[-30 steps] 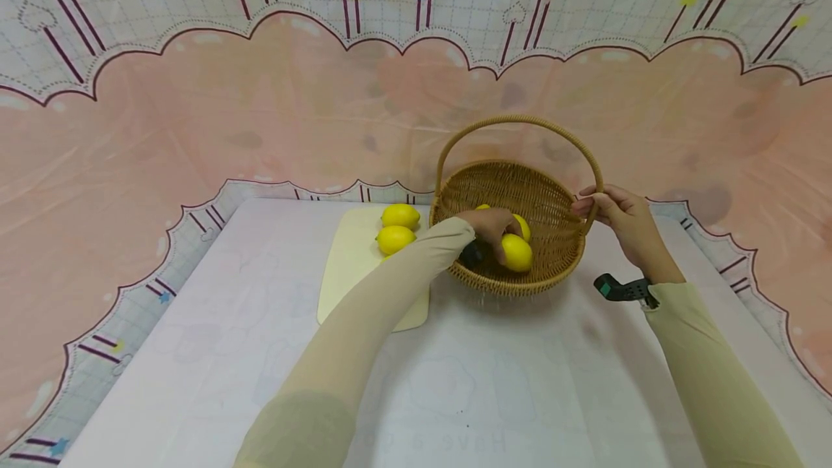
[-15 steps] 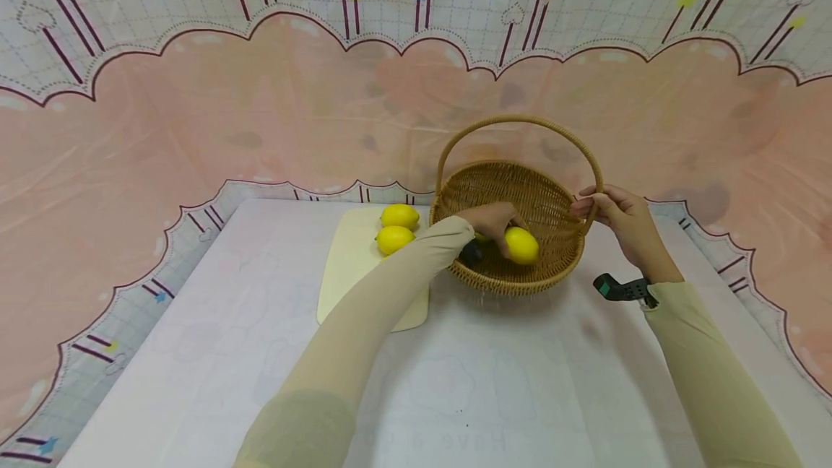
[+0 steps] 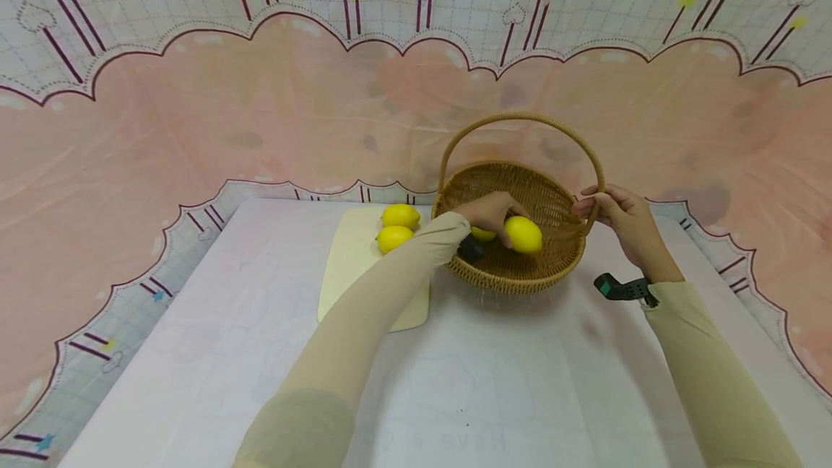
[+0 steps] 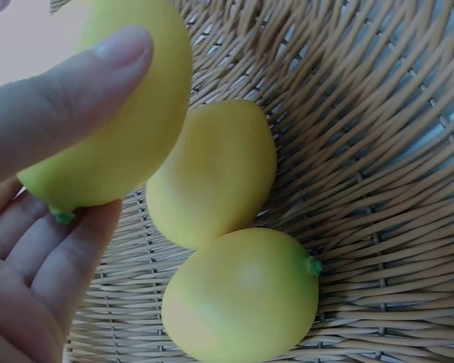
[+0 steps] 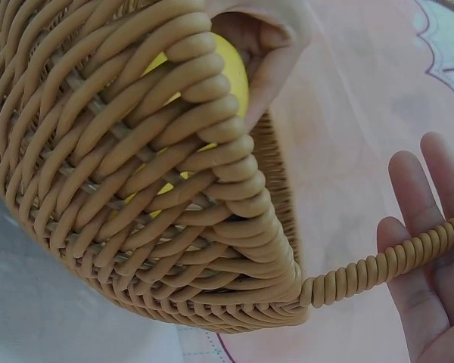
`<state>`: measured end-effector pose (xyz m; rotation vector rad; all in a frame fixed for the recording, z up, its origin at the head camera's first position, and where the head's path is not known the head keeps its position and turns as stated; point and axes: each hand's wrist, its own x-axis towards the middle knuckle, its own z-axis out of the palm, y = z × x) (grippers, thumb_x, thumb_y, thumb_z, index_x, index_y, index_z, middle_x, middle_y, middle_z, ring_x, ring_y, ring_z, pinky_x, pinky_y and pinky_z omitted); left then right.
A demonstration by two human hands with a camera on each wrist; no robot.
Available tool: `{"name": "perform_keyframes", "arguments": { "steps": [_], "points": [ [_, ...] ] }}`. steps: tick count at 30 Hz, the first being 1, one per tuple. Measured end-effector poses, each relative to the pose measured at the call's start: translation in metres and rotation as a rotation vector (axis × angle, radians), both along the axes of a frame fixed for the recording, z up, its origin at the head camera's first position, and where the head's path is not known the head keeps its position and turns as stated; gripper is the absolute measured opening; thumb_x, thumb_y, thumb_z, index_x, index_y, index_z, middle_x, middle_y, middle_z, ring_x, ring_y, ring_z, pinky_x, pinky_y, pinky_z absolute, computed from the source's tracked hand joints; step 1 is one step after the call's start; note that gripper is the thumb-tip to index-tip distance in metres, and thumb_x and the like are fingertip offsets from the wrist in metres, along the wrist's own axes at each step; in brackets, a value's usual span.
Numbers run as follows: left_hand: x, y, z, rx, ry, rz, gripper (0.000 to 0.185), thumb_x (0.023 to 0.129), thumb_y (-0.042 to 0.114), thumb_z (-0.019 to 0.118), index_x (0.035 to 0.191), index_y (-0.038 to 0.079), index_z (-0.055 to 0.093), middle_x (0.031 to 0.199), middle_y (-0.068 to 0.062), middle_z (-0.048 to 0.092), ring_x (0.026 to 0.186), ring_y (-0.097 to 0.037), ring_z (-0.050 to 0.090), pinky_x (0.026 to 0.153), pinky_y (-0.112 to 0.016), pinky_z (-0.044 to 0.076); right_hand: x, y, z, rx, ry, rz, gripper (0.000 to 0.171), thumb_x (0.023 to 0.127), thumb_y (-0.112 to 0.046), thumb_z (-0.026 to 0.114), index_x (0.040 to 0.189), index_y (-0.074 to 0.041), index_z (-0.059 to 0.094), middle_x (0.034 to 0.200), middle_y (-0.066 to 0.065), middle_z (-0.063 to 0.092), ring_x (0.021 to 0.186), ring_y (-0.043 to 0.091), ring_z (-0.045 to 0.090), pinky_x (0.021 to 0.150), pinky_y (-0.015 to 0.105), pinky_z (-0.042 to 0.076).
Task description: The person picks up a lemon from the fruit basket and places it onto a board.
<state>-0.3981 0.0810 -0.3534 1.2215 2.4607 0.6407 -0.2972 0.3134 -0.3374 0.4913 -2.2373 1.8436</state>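
My left hand [image 3: 487, 209] grips a yellow lemon [image 3: 525, 235] inside the brown wicker basket [image 3: 549, 197]. The thumb lies across the lemon's side, with fingers beneath, in the left wrist view. Two more lemons, a rear one [image 4: 219, 170] and a front one [image 4: 242, 295], lie against each other on the basket's weave below. The basket tilts, its opening facing me. At its right side my right hand [image 3: 629, 226] holds the arched handle [image 3: 520, 116] near its lower end, thumb in front. Long fingers [image 5: 416, 189] extend behind the handle in the right wrist view.
Left of the basket lies a cream cutting board [image 3: 341, 273], partly covered by my left sleeve. Two lemons show on it, one behind [image 3: 400, 216] and one in front [image 3: 393, 240]. A patterned cloth backdrop [image 3: 325, 128] rises behind the white tabletop [image 3: 520, 374].
My left hand has lifted the lemon up and slightly right within the basket, and another lemon shows beneath the hand. The right hand stays at the handle.
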Motion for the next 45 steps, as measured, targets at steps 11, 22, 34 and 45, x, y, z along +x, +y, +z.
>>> {"name": "perform_keyframes", "arguments": {
  "steps": [11, 22, 34, 45],
  "points": [
    [-0.002, -0.013, 0.005, 0.088, 0.000, 0.100, 0.066, 0.068, 0.019, 0.084, 0.128, 0.012, 0.059, 0.130, -0.004, 0.060, 0.118, -0.017, 0.056, 0.099, -0.024, 0.047, 0.001, 0.001, -0.001, 0.042, -0.009, -0.035, 0.044, 0.097, -0.026, 0.048, 0.116, 0.014, 0.051, 0.087, -0.011, 0.071, 0.083, 0.002, 0.068, 0.078, 0.011, 0.053],
    [-0.007, -0.025, 0.016, 0.172, 0.015, 0.161, 0.064, 0.069, 0.020, 0.084, 0.128, 0.013, 0.059, 0.129, -0.004, 0.061, 0.117, -0.017, 0.057, 0.097, -0.024, 0.048, 0.000, 0.000, 0.001, 0.066, 0.002, -0.044, 0.043, 0.097, -0.026, 0.048, 0.115, 0.013, 0.052, 0.087, -0.012, 0.071, 0.084, 0.001, 0.067, 0.078, 0.010, 0.052],
    [-0.002, -0.041, 0.031, 0.220, 0.045, 0.183, 0.064, 0.070, 0.024, 0.083, 0.129, 0.015, 0.059, 0.132, -0.003, 0.059, 0.115, -0.017, 0.058, 0.095, -0.025, 0.049, -0.001, 0.001, -0.001, 0.069, -0.004, -0.040, 0.043, 0.097, -0.027, 0.047, 0.116, 0.011, 0.052, 0.087, -0.012, 0.071, 0.084, 0.001, 0.067, 0.078, 0.011, 0.052],
    [0.013, -0.071, 0.042, 0.231, 0.049, 0.200, 0.065, 0.070, 0.023, 0.084, 0.129, 0.013, 0.058, 0.131, -0.005, 0.060, 0.113, -0.018, 0.060, 0.094, -0.026, 0.050, -0.002, 0.002, -0.001, 0.040, -0.011, -0.030, 0.025, 0.097, -0.026, 0.048, 0.107, -0.009, 0.063, 0.087, -0.011, 0.071, 0.084, 0.002, 0.067, 0.078, 0.011, 0.053]
  ]
}}
